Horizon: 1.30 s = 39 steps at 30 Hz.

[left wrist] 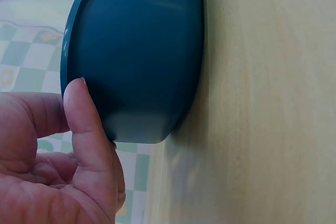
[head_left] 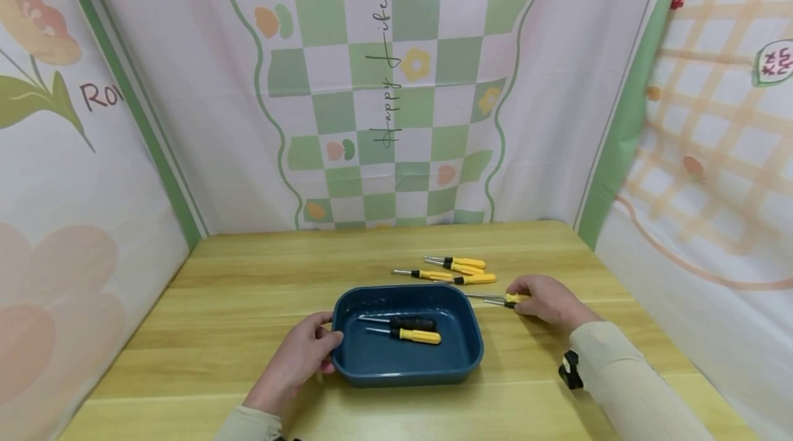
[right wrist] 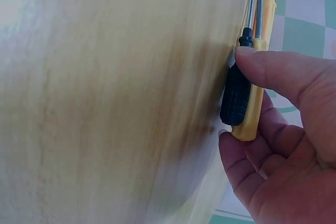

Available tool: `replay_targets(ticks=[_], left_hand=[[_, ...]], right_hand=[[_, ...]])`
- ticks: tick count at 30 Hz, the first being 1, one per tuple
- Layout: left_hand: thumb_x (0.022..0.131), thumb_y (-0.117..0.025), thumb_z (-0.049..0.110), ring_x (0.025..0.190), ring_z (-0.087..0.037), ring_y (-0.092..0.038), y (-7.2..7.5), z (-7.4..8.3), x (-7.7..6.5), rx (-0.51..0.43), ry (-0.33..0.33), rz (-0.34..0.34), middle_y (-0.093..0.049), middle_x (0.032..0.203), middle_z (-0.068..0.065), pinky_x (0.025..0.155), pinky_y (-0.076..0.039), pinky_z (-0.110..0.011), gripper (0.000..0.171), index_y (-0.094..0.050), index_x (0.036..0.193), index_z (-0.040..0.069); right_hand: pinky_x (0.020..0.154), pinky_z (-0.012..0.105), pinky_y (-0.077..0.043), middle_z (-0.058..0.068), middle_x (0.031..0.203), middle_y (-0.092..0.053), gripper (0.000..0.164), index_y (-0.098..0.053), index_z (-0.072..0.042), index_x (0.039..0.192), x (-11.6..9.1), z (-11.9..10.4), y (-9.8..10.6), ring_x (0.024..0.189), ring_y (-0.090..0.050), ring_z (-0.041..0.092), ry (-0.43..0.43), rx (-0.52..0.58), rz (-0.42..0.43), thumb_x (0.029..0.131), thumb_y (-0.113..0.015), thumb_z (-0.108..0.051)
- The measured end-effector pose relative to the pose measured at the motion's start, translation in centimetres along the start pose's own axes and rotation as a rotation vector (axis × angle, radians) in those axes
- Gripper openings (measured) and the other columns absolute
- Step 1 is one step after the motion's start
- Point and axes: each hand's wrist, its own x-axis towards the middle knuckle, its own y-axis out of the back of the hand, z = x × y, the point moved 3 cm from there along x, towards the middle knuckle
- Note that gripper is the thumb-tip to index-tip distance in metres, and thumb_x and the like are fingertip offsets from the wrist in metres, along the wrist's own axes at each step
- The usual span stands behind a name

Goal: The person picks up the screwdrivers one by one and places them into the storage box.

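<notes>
A dark blue rectangular tray [head_left: 405, 378] stands on the table near me. My left hand [head_left: 302, 350] pinches its left rim, thumb on top and fingers beneath. Inside the tray lie a black-handled screwdriver [head_left: 414, 323] and a yellow-handled one [head_left: 420, 336], both with tips leftward. To the right of the tray, my right hand [head_left: 548, 300] pinches a yellow screwdriver [right wrist: 254, 111] by its handle. A short black screwdriver [right wrist: 236, 95] lies alongside that handle in the right wrist view, its collar against my thumb.
Behind the tray, several yellow-handled screwdrivers [head_left: 477, 279] lie close together on the wooden table [head_left: 266, 276], tips pointing left. A checked green-and-white curtain [head_left: 396, 83] hangs at the table's far edge, with printed cloth on both sides.
</notes>
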Motion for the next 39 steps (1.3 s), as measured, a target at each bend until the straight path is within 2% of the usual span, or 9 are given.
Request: replay_targets(ticks=[7,13,32,39], left_hand=[[0.102,-0.064,0.013,0.072,-0.021,-0.060,-0.1,-0.1,0.1,-0.003,0.000,-0.005,-0.054,0.103,-0.014,0.059,-0.058,-0.029,0.048,-0.052,0.147,-0.001],[0.102,-0.064,0.013,0.072,-0.020,-0.061,-0.1,-0.2,0.1,0.001,-0.010,-0.003,-0.054,0.103,-0.014,0.058,-0.059,-0.028,0.049,-0.052,0.147,-0.001],[0.101,-0.065,0.013,0.072,-0.020,-0.060,-0.1,-0.4,0.0,-0.031,-0.026,0.006,-0.055,0.099,-0.012,0.056,-0.057,-0.028,0.048,-0.054,0.145,-0.001],[0.100,-0.066,0.012,0.071,-0.020,-0.061,-0.1,-0.4,0.0,-0.033,-0.036,0.003,-0.055,0.099,-0.012,0.056,-0.057,-0.028,0.047,-0.055,0.144,-0.001]], right_hand=[[0.093,0.056,-0.054,0.008,0.106,-0.073,0.021,-0.073,-0.007,0.108,-0.2,0.0,-0.1,0.099,-0.066,0.026,-0.022,0.056,-0.003,0.087,-0.077,-0.009],[0.091,0.051,-0.055,0.005,0.104,-0.073,0.021,-0.074,-0.007,0.108,-0.3,0.1,0.0,0.097,-0.065,0.022,0.001,0.086,0.011,0.088,-0.077,-0.010],[0.083,0.040,-0.054,0.003,0.101,-0.074,0.019,-0.077,-0.008,0.110,-0.8,0.3,0.5,0.089,-0.062,0.015,0.019,0.091,0.038,0.093,-0.074,-0.014],[0.083,0.037,-0.055,0.003,0.104,-0.074,0.022,-0.076,-0.006,0.115,-1.1,0.1,0.9,0.092,-0.062,0.015,0.007,0.134,0.044,0.095,-0.073,-0.014]])
